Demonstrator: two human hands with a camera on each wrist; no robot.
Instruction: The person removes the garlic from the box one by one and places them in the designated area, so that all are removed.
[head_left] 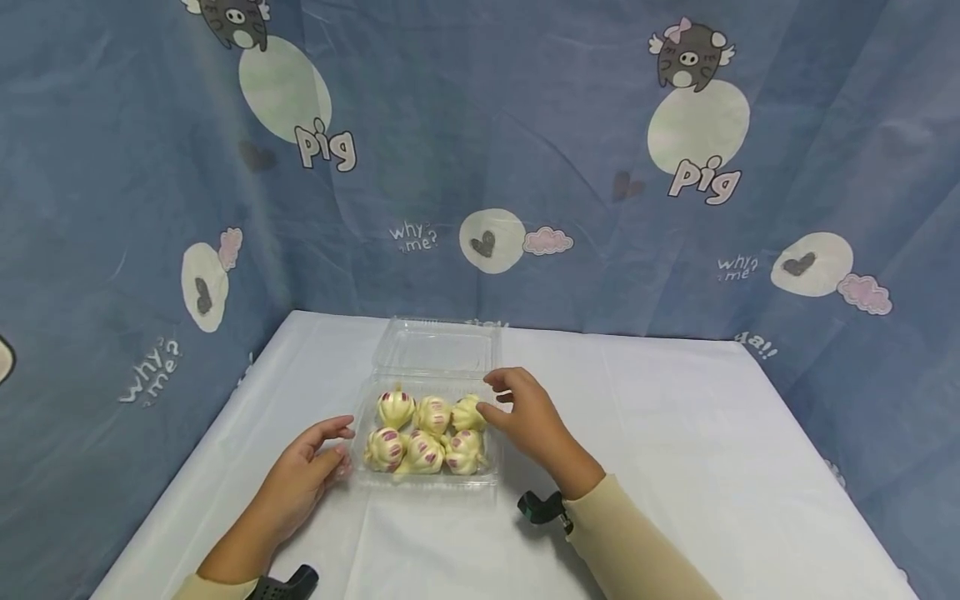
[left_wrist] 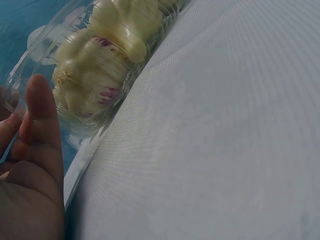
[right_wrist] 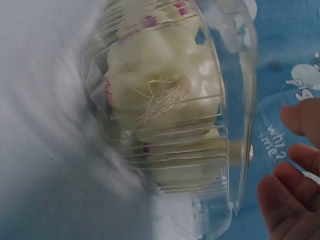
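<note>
A clear plastic clamshell box (head_left: 465,482) lies with its lid (head_left: 438,346) folded back on the table. Several cream garlic bulbs (head_left: 424,452) with purple marks fill its base in two rows. At the box's left side is my left hand (head_left: 296,475), fingers loosely bent; the left wrist view has the thumb (left_wrist: 42,102) upright by the clear wall, and whether it touches is unclear. My right hand (head_left: 528,417) hovers at the right rim near a bulb (head_left: 467,413), thumb and fingers apart with nothing between them. Roots of one bulb (right_wrist: 165,95) show through the ribbed wall.
A white cloth (head_left: 660,467) covers the table. Blue printed fabric (head_left: 585,167) hangs behind it and along the sides. Each wrist carries a dark camera mount, such as the one (head_left: 542,507) by the right sleeve.
</note>
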